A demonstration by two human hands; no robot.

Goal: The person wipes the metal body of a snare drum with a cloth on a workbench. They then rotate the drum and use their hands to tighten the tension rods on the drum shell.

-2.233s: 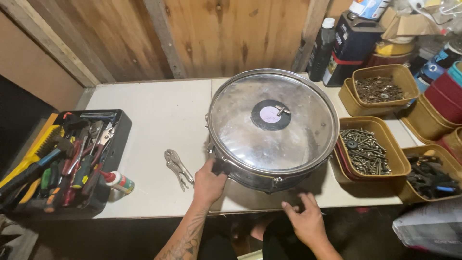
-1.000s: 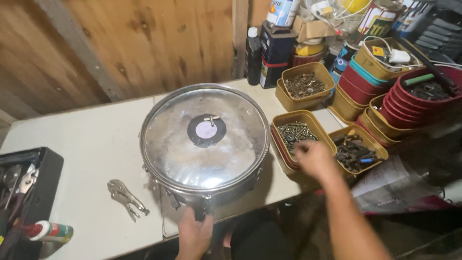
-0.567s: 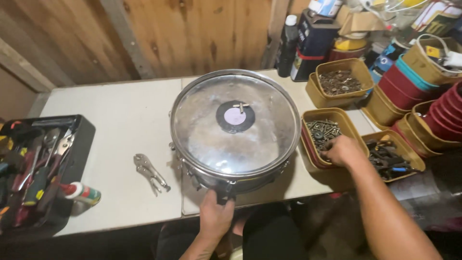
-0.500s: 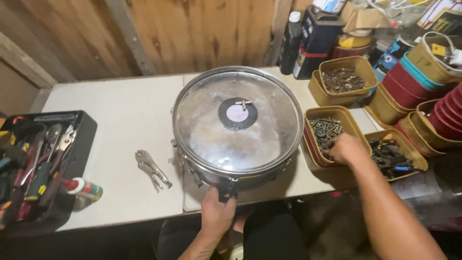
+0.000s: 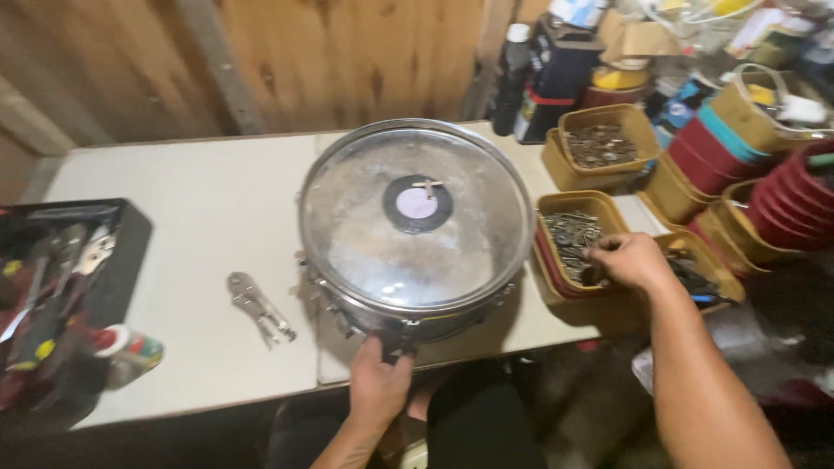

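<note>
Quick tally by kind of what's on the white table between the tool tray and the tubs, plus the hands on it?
Snare drum: 1
Locking pliers: 1
Left hand, on the drum's near rim: 1
Right hand, in a tan tub of screws: 1
Total: 4

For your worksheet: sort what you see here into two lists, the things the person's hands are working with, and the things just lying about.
In hand:
snare drum, steadied by left hand
tub of small metal parts, right hand reaching in

Lying about:
locking pliers
black tool tray
stacked red tubs
dark bottles
</note>
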